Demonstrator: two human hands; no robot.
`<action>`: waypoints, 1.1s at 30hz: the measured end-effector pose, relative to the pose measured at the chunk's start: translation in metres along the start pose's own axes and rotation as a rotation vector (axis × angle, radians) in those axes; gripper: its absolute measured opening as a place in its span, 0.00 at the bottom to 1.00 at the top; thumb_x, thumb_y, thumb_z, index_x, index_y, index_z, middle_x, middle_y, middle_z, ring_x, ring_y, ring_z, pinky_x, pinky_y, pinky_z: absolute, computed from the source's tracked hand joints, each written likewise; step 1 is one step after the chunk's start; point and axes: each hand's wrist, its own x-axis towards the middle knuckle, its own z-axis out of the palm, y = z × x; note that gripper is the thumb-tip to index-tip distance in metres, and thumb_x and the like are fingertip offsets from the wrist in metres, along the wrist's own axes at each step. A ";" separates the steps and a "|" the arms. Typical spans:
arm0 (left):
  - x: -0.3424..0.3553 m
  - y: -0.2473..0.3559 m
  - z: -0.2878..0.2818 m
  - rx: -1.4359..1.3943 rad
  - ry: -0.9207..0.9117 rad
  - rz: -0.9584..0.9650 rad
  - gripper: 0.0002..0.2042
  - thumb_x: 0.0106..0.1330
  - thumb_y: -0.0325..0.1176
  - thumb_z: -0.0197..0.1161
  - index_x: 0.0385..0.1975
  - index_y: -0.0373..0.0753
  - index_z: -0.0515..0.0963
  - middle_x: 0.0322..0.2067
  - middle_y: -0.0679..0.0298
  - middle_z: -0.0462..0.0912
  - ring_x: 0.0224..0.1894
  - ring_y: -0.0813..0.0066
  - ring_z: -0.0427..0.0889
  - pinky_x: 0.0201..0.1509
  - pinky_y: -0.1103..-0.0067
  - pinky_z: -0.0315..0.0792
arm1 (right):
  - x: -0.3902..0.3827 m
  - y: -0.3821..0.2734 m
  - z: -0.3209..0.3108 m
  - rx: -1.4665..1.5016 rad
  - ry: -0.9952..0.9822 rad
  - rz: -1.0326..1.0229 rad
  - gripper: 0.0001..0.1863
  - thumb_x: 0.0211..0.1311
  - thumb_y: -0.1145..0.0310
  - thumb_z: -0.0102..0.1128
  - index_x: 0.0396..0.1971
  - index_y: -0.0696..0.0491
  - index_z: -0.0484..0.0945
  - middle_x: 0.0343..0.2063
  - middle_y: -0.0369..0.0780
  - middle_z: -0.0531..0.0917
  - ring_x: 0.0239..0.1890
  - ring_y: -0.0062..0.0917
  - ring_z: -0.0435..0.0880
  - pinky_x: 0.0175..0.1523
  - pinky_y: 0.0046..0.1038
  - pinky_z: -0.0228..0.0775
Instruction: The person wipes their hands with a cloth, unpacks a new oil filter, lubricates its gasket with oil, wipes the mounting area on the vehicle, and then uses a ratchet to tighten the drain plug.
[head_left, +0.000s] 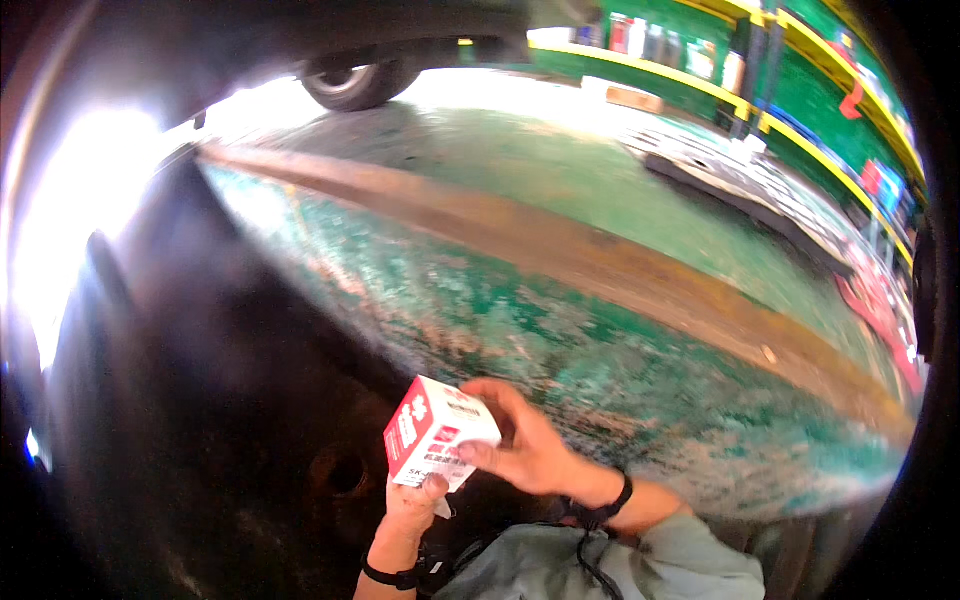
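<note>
A small red and white cardboard box [443, 432] is held up in front of me between both hands. My left hand [412, 503] grips it from below, the thumb against its lower front edge. From the right side my right hand [520, 445] closes on it, with the thumb on the printed front face and the other fingers behind the upper right corner. The lid side and a red side face show, and the box is tilted. Something small and white hangs under it beside my left thumb; I cannot make out what it is.
A worn green pit wall [480, 290] with a brown ledge [600, 265] rises ahead. On the floor beyond lies a long dark-edged panel [745, 205]. A vehicle wheel [358, 84] stands at the far left. Yellow shelving [690, 78] holding bottles lines the back right.
</note>
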 end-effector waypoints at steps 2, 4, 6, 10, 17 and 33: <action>-0.012 0.008 -0.010 -0.103 0.069 0.021 0.37 0.55 0.38 0.77 0.64 0.35 0.67 0.56 0.58 0.79 0.56 0.66 0.79 0.63 0.68 0.72 | -0.005 0.031 0.012 -0.008 -0.006 0.014 0.31 0.64 0.71 0.67 0.62 0.55 0.60 0.51 0.42 0.75 0.56 0.24 0.75 0.58 0.29 0.73; -0.028 0.008 -0.027 -0.094 0.164 -0.050 0.32 0.58 0.28 0.73 0.63 0.35 0.66 0.52 0.61 0.80 0.54 0.71 0.80 0.62 0.71 0.72 | -0.005 0.056 -0.006 0.019 -0.093 0.095 0.25 0.65 0.72 0.64 0.59 0.59 0.66 0.54 0.43 0.76 0.59 0.26 0.74 0.60 0.30 0.71; -0.036 0.013 -0.030 -0.065 0.152 -0.133 0.31 0.60 0.28 0.72 0.63 0.35 0.65 0.50 0.62 0.81 0.52 0.74 0.80 0.59 0.75 0.73 | -0.007 0.055 -0.014 0.027 -0.164 0.180 0.27 0.63 0.75 0.62 0.62 0.59 0.66 0.56 0.42 0.76 0.59 0.27 0.75 0.58 0.29 0.72; -0.049 0.021 -0.047 0.025 0.150 -0.157 0.31 0.63 0.33 0.71 0.64 0.35 0.64 0.49 0.65 0.81 0.50 0.79 0.79 0.55 0.80 0.73 | 0.010 0.049 0.008 -0.231 -0.315 0.302 0.36 0.56 0.76 0.67 0.66 0.56 0.64 0.58 0.43 0.77 0.58 0.31 0.79 0.51 0.30 0.78; -0.080 0.016 -0.044 0.109 0.378 -0.170 0.30 0.61 0.29 0.72 0.63 0.36 0.66 0.49 0.63 0.81 0.52 0.76 0.80 0.56 0.76 0.75 | 0.025 0.075 0.014 -0.086 -0.552 0.384 0.36 0.54 0.79 0.69 0.64 0.57 0.67 0.58 0.42 0.77 0.58 0.30 0.80 0.52 0.31 0.81; -0.104 0.013 -0.040 0.546 0.532 -0.197 0.33 0.57 0.41 0.77 0.60 0.36 0.69 0.46 0.63 0.84 0.48 0.78 0.81 0.55 0.78 0.74 | 0.008 0.100 0.023 -0.395 -0.634 0.252 0.25 0.65 0.74 0.55 0.62 0.58 0.66 0.42 0.46 0.85 0.43 0.26 0.86 0.48 0.29 0.77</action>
